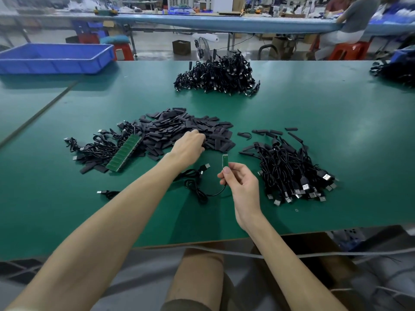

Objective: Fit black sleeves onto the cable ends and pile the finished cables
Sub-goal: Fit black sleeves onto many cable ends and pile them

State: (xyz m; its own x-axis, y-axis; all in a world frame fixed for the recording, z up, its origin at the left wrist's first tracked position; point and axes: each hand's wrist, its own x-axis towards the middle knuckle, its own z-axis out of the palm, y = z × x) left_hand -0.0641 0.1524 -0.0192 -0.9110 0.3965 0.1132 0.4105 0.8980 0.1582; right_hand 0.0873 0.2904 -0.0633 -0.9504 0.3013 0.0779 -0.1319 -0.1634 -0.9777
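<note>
A big work table (314, 122) covered in dark green matting is seen up front, with a seam running diagonally across its left side. A blue plastic tray (56, 57) is parked at the far left corner. Behind that, a grey floor (155, 44) can be made out, with a cardboard box (181, 47) and a small fan (203, 49) standing on it. A long bench (224, 23) wrapped in light blue is stretched across the back, cluttered with blue bins (179, 11) and blurry bits. Red plastic stools (350, 50) are set by it; the one on the right is taken by a person (356, 16) in a grey top. Everything's lit evenly, with soft glare picked up on the matting.
</note>
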